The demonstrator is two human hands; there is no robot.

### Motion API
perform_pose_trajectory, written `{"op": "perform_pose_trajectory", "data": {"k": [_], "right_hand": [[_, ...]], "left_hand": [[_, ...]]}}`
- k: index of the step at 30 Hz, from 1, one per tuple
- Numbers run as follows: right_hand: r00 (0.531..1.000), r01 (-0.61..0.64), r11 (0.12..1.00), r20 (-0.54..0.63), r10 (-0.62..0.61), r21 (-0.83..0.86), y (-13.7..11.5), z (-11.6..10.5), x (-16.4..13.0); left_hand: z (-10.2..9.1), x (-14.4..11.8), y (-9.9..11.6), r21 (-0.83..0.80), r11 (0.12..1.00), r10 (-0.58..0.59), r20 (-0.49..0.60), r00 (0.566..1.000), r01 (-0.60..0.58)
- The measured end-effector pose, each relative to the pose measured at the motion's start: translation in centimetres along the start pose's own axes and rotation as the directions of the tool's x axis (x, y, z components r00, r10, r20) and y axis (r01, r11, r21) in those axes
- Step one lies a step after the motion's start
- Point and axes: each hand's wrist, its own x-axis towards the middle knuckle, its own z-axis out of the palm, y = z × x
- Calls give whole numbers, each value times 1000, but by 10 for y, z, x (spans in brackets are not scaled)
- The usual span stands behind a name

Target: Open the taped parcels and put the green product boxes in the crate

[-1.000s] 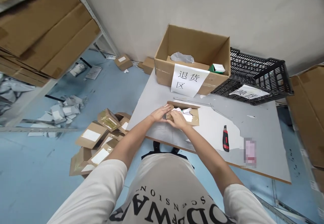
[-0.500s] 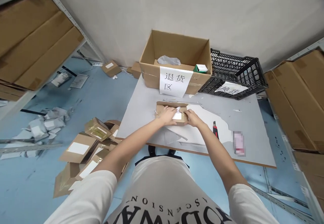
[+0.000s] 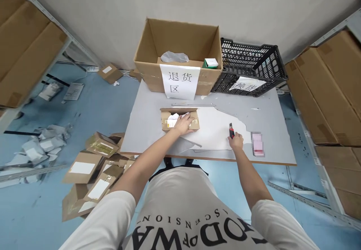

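Note:
On the table lies a small open cardboard box [image 3: 164,123] with white crumpled paper showing inside. My left hand [image 3: 183,125] rests over its front wall and grips it, the fingertips reaching inside where they are partly hidden. Off to the right, my right hand [image 3: 236,141] is closed around the lower end of a red and black utility knife [image 3: 231,131]. The knife's tip points away from me, and it lies at the right part of a white sheet [image 3: 214,125].
A large carton [image 3: 149,76] with a paper sign stands at the table's back, beside a black plastic crate [image 3: 251,69]. A blurred pink item [image 3: 257,144] lies right of my right hand. Several boxes [image 3: 83,167] are piled on the floor at left; shelves flank both sides.
My right hand has left the small box and moved right onto the utility knife. My left hand stays on the box, now nearer its right half. The view has shifted.

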Motion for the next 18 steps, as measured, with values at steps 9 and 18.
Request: {"op": "perform_pose_trajectory", "data": {"k": [9, 18], "right_hand": [[987, -96, 991, 121, 107, -91, 38, 28, 12], [973, 172, 913, 82, -217, 371, -4, 2, -9]], "left_hand": [[2, 3, -8, -39, 999, -9, 16, 1000, 10], [4, -5, -12, 45, 996, 72, -39, 997, -70]]}}
